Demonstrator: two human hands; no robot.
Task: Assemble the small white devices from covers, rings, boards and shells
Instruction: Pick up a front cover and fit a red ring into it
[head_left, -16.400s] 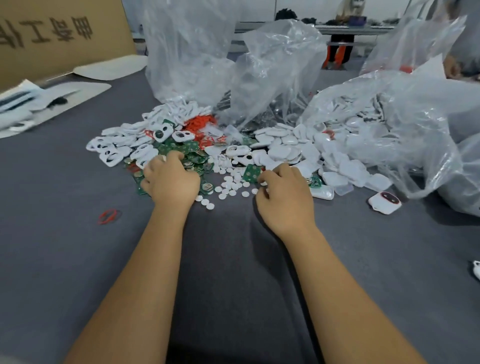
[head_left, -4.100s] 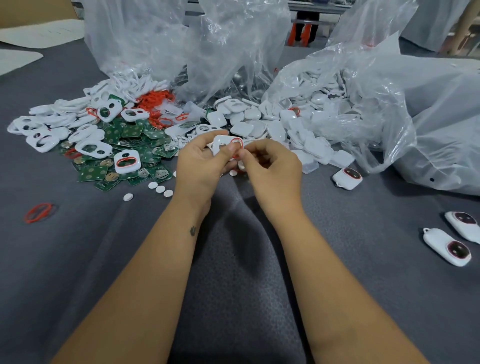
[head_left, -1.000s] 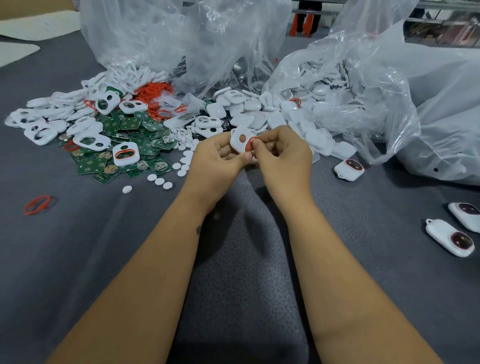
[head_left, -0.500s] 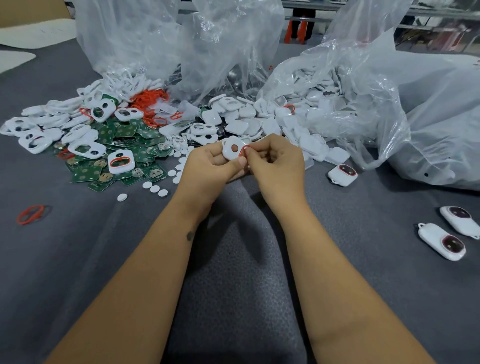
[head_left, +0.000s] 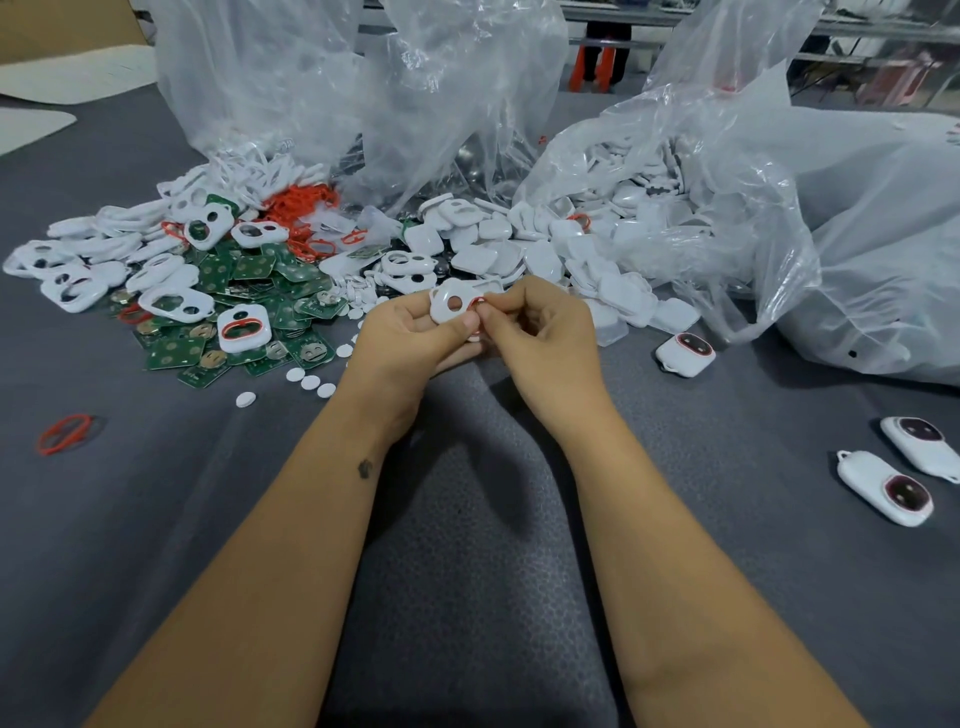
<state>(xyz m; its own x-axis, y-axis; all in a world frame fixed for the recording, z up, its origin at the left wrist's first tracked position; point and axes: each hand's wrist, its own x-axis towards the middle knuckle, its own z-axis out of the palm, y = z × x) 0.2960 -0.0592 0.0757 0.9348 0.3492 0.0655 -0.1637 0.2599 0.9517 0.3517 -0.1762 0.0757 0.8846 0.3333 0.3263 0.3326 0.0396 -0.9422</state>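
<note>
My left hand (head_left: 410, 340) holds a white cover (head_left: 453, 306) with a round hole, raised above the grey table. My right hand (head_left: 545, 338) pinches a red ring (head_left: 475, 305) against the cover's right side. Behind the hands lie heaps of parts: white covers (head_left: 104, 260), green boards (head_left: 244, 291), red rings (head_left: 301, 205), white shells (head_left: 524, 249) and small white discs (head_left: 310, 382). One cover with a red ring in it (head_left: 243, 328) lies on the boards.
Three assembled white devices lie on the right: one (head_left: 684, 354) near the bags, two (head_left: 885, 487) (head_left: 922, 441) by the right edge. Clear plastic bags (head_left: 727, 208) with shells stand behind. A loose red ring (head_left: 65, 434) lies at the left on the grey mat (head_left: 467, 545).
Over the last second both hands stay together on the cover, with the right fingers working the red ring along its edge. Earlier, the hands were picking parts from the heaps.
</note>
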